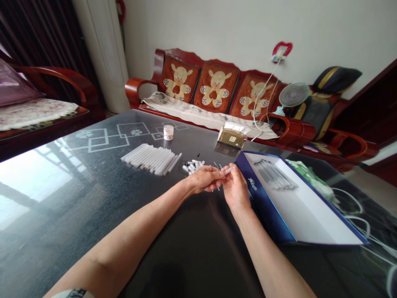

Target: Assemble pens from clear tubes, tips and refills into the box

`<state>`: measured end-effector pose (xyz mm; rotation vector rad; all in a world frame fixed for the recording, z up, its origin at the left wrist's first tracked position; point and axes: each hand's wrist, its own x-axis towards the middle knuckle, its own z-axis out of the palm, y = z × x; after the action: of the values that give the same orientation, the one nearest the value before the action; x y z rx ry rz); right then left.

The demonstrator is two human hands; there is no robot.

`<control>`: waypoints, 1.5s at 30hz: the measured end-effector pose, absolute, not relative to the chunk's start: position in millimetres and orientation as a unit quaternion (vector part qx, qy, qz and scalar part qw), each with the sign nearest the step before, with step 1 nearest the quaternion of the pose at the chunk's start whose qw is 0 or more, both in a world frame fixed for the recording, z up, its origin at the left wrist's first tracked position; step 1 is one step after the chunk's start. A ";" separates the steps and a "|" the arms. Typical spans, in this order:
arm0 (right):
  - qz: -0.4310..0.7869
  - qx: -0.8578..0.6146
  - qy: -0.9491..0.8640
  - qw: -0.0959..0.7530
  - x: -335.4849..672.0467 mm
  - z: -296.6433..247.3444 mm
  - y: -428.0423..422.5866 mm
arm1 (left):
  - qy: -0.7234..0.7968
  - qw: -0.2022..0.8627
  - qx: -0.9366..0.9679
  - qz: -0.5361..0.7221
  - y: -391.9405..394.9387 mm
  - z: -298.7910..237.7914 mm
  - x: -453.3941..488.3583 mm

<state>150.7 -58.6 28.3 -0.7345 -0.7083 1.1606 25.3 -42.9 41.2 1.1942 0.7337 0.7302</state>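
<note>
In front of me, my left hand (206, 178) and my right hand (236, 188) meet above the dark table, both with fingers closed in a pinch. Between their fingertips shows a short white pen cap (228, 170); the fingers cover part of it. Thin dark pen refills (218, 166) lie just behind the hands. Beside my left hand is a loose pile of short white pen caps (194, 166), some with dark parts. Farther left, white pen barrels (150, 159) lie side by side in a row.
A blue box (271, 207) with a white inside stands right of my hands, holding a row of clear pens (276, 176). Behind are a tissue pack (232, 137) and a small white cup (168, 132). Green-white packaging (312, 178) and white cables (359, 223) lie beyond the box.
</note>
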 end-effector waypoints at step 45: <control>-0.066 -0.555 -0.729 0.395 181.4 -21.2 -45.0 | 0.489 0.493 0.480 0.536 -15.7 18.9 19.5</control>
<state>181.4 -45.0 -21.2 -1.4076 -1.8475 -0.1668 19.5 -15.7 18.9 1.1637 1.1866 1.3015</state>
